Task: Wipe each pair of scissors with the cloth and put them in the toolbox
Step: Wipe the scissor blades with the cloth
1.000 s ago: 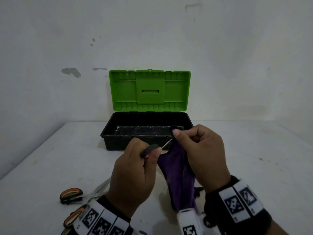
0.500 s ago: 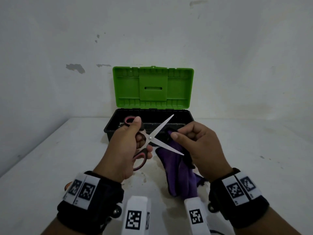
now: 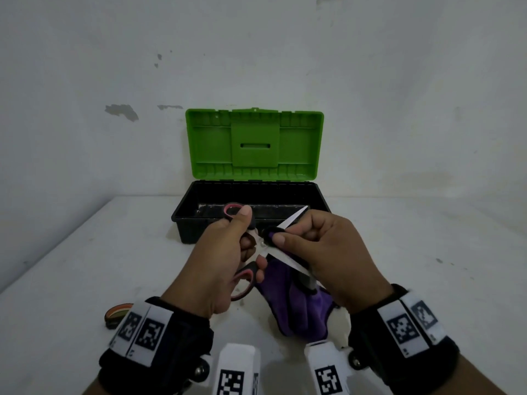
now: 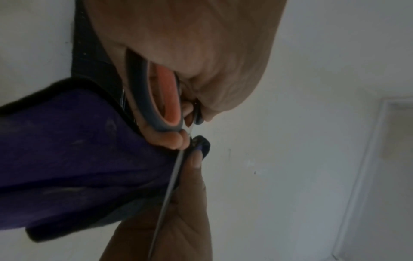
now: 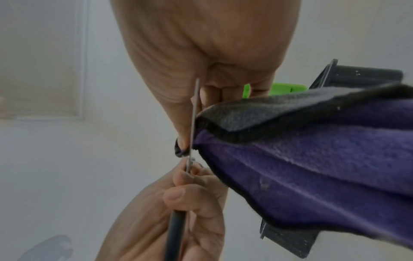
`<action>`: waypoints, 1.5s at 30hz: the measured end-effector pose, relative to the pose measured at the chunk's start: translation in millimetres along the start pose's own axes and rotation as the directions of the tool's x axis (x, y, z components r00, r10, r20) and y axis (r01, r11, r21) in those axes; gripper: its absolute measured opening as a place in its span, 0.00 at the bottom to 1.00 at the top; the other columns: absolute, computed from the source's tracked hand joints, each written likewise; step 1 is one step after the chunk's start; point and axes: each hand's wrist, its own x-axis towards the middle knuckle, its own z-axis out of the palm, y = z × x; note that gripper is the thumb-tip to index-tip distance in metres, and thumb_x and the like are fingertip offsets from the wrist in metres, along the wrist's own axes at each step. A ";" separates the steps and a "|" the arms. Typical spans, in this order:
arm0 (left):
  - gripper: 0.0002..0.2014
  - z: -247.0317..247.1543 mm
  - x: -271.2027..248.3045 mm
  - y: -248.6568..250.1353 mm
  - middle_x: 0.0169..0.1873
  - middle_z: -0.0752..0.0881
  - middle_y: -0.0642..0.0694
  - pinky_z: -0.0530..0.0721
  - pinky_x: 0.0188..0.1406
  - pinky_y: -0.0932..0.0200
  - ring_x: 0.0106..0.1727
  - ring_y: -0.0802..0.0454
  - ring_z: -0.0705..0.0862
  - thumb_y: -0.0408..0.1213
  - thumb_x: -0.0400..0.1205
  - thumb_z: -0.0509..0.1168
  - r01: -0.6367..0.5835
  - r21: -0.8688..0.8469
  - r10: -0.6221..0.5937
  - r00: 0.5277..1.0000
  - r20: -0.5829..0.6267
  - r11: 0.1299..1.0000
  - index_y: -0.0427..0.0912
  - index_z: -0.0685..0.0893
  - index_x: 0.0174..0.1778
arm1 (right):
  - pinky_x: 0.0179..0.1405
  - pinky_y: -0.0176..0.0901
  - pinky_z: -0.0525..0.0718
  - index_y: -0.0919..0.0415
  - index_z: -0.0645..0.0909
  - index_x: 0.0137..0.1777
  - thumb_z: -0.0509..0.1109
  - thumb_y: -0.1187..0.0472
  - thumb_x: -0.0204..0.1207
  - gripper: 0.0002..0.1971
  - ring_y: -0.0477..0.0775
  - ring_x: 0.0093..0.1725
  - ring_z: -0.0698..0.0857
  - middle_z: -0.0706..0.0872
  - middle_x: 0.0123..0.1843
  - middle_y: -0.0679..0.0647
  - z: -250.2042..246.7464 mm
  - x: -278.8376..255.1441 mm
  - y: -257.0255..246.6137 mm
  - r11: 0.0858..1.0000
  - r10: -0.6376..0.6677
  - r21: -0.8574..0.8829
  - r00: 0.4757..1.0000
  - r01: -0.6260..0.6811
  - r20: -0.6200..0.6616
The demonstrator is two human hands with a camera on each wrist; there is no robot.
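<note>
My left hand [image 3: 228, 252] grips the pink-and-black handles of a pair of scissors [image 3: 285, 256], whose blades stand spread apart. My right hand [image 3: 313, 246] pinches a purple cloth [image 3: 296, 306] with a black edge around the upper blade, close to the pivot. Most of the cloth hangs down below the hands. In the left wrist view the scissors' handle [image 4: 165, 102] sits in my fingers beside the cloth [image 4: 78, 150]. From the right wrist, the blade [image 5: 194, 116] runs edge-on through the cloth [image 5: 312, 167]. The black toolbox [image 3: 185, 223] stands open behind, green lid [image 3: 253, 143] raised.
Another pair of scissors with orange-and-black handles [image 3: 115, 315] lies on the white table [image 3: 85, 266] at the lower left, mostly hidden by my left wrist. A white wall stands close behind the toolbox.
The scissors have turned from edge-on to flat with the blades spread. My right hand has slid the cloth from the blade tips in toward the pivot.
</note>
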 end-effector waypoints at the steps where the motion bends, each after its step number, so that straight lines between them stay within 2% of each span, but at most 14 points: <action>1: 0.17 0.4 0.1 0.2 0.23 0.70 0.48 0.75 0.18 0.58 0.21 0.48 0.77 0.52 0.86 0.61 -0.001 -0.005 0.001 1.000 -0.002 1.000 0.39 0.78 0.47 | 0.35 0.45 0.87 0.64 0.85 0.35 0.83 0.65 0.68 0.09 0.54 0.32 0.89 0.92 0.33 0.61 -0.4 0.4 -0.1 1.000 -0.013 -0.011 1.000 0.013 -0.028; 6: 0.17 0.1 -0.1 -1.3 0.22 0.69 0.48 0.75 0.16 0.60 0.19 0.49 0.76 0.50 0.86 0.61 0.012 -0.031 -0.012 1.000 0.004 0.999 0.38 0.76 0.47 | 0.37 0.50 0.88 0.69 0.85 0.37 0.83 0.65 0.69 0.10 0.61 0.34 0.90 0.92 0.33 0.64 -5.2 3.6 3.3 0.999 -0.038 -0.008 0.992 0.037 -0.118; 10: 0.16 -1.5 1.0 -3.0 0.23 0.69 0.47 0.74 0.16 0.59 0.19 0.49 0.76 0.50 0.86 0.61 0.019 -0.036 -0.019 1.000 -0.001 0.999 0.38 0.76 0.48 | 0.33 0.42 0.86 0.68 0.85 0.36 0.83 0.65 0.69 0.10 0.52 0.30 0.89 0.92 0.31 0.60 -0.6 -0.1 1.0 0.995 -0.033 -0.095 0.998 0.028 -0.054; 15: 0.16 -2.9 0.7 -7.2 0.23 0.69 0.47 0.74 0.17 0.58 0.20 0.49 0.76 0.50 0.86 0.62 0.039 -0.036 -0.039 0.999 0.005 0.999 0.38 0.76 0.47 | 0.38 0.54 0.84 0.71 0.83 0.36 0.83 0.66 0.68 0.12 0.62 0.33 0.86 0.89 0.34 0.71 -8.0 6.8 10.7 1.000 -0.013 0.022 0.987 0.017 -0.160; 18: 0.17 -5.3 0.4 -8.1 0.23 0.70 0.47 0.74 0.17 0.58 0.20 0.48 0.76 0.50 0.86 0.62 0.039 -0.026 -0.039 0.999 0.013 0.999 0.37 0.77 0.46 | 0.36 0.46 0.85 0.67 0.84 0.34 0.83 0.65 0.69 0.10 0.55 0.31 0.88 0.91 0.31 0.63 -3.9 0.5 8.3 0.999 -0.011 -0.042 0.996 0.008 -0.087; 20: 0.17 -6.4 0.3 -8.2 0.23 0.69 0.47 0.74 0.17 0.58 0.20 0.48 0.76 0.50 0.86 0.61 0.031 -0.023 -0.031 0.999 0.024 0.999 0.37 0.76 0.45 | 0.34 0.42 0.85 0.67 0.84 0.34 0.83 0.66 0.68 0.10 0.53 0.30 0.88 0.91 0.30 0.61 -7.5 3.6 9.8 1.000 -0.017 -0.023 0.994 0.014 -0.112; 23: 0.17 -6.7 0.7 -7.8 0.23 0.69 0.47 0.74 0.17 0.58 0.20 0.48 0.76 0.50 0.86 0.61 0.026 -0.019 -0.026 0.999 0.030 0.999 0.38 0.76 0.45 | 0.34 0.44 0.84 0.69 0.83 0.34 0.83 0.66 0.68 0.11 0.55 0.30 0.85 0.89 0.28 0.60 -13.4 9.1 14.1 0.999 -0.028 0.036 0.982 0.035 -0.187; 27: 0.16 -7.1 -0.3 -6.7 0.23 0.68 0.47 0.74 0.17 0.58 0.19 0.49 0.76 0.50 0.86 0.62 0.029 -0.020 -0.029 0.999 0.029 0.999 0.38 0.76 0.47 | 0.35 0.44 0.87 0.70 0.84 0.36 0.82 0.66 0.69 0.10 0.56 0.31 0.88 0.91 0.31 0.60 -6.2 1.2 9.0 0.999 -0.038 -0.013 0.993 0.036 -0.113; 32: 0.15 -7.1 -1.4 -6.1 0.23 0.68 0.46 0.73 0.17 0.59 0.19 0.48 0.75 0.49 0.86 0.62 0.020 -0.025 -0.019 0.999 0.036 0.999 0.38 0.75 0.46 | 0.35 0.50 0.83 0.68 0.83 0.33 0.82 0.65 0.70 0.11 0.57 0.30 0.83 0.87 0.26 0.61 -14.5 7.9 13.3 0.999 -0.038 0.028 0.978 0.044 -0.205; 35: 0.16 -8.4 -1.3 -5.7 0.24 0.68 0.46 0.73 0.17 0.58 0.19 0.49 0.75 0.50 0.85 0.62 0.014 -0.016 -0.013 0.999 0.031 1.000 0.38 0.75 0.46 | 0.35 0.47 0.85 0.70 0.83 0.35 0.82 0.66 0.70 0.11 0.57 0.31 0.86 0.90 0.30 0.64 -5.9 -0.2 8.7 0.999 -0.043 0.002 0.991 0.043 -0.126; 37: 0.15 -7.4 -1.8 -5.4 0.24 0.68 0.46 0.74 0.17 0.58 0.19 0.49 0.75 0.50 0.85 0.62 0.006 -0.011 -0.006 0.999 0.036 1.000 0.39 0.75 0.46 | 0.34 0.43 0.85 0.70 0.84 0.35 0.82 0.66 0.69 0.11 0.55 0.30 0.86 0.90 0.29 0.61 -6.5 1.3 8.2 0.999 -0.036 -0.007 0.990 0.035 -0.138; 39: 0.15 -6.8 -1.9 -6.2 0.23 0.68 0.47 0.74 0.17 0.59 0.19 0.49 0.75 0.50 0.85 0.62 0.002 -0.009 -0.002 0.999 0.036 1.000 0.39 0.75 0.46 | 0.34 0.48 0.84 0.69 0.84 0.34 0.83 0.65 0.69 0.11 0.56 0.29 0.84 0.88 0.27 0.62 -12.7 6.8 11.4 0.999 -0.040 0.008 0.977 0.042 -0.211; 41: 0.15 -7.0 -1.5 -6.6 0.23 0.69 0.47 0.73 0.17 0.59 0.19 0.48 0.75 0.50 0.85 0.62 0.007 -0.011 -0.007 1.000 0.029 1.000 0.39 0.75 0.46 | 0.35 0.55 0.84 0.67 0.84 0.33 0.83 0.64 0.70 0.11 0.58 0.30 0.83 0.87 0.29 0.69 -14.2 6.8 12.4 0.999 -0.042 0.000 0.972 0.043 -0.230; 45: 0.17 -6.8 -0.9 -7.0 0.24 0.69 0.47 0.74 0.18 0.58 0.20 0.48 0.76 0.51 0.85 0.63 -0.006 0.027 0.005 1.000 0.019 1.000 0.38 0.75 0.46 | 0.35 0.52 0.84 0.65 0.84 0.33 0.83 0.63 0.69 0.11 0.61 0.30 0.85 0.89 0.31 0.68 -7.3 -2.3 9.3 0.998 -0.047 -0.057 0.986 0.038 -0.161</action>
